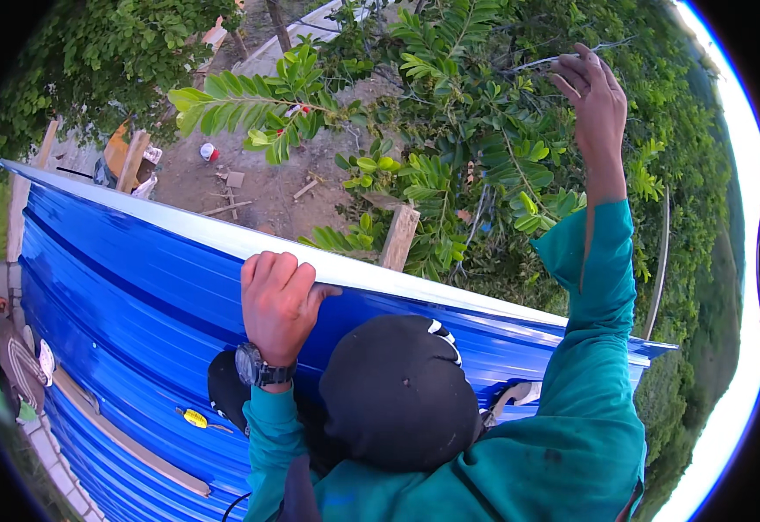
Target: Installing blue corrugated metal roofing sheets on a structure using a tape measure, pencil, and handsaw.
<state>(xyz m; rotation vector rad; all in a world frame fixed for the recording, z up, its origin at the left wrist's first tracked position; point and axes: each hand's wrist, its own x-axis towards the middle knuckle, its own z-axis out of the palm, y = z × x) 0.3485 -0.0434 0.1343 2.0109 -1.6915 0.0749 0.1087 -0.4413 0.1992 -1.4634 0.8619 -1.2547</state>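
Observation:
My left hand (280,300), with a dark watch on its wrist, has its fingers curled over the white metal edge strip (180,217) of a blue ribbed roofing sheet (110,287). Out past that edge on the right, my right hand (590,87) is raised among the leaves. Its fingers are bent around a thin pale twig (532,64) of a leafy tree (493,148). My black-clad knee (402,391) rises between my arms. On the blue sheet, left of my leg, lies a yellow tape measure (195,418).
A long wooden board (128,431) lies on the sheet. At far left is another person (15,357) in green and brown. Wooden posts (399,237) stick up beyond the roof edge. On the ground below are a red and white container (210,152) and scrap wood (234,179).

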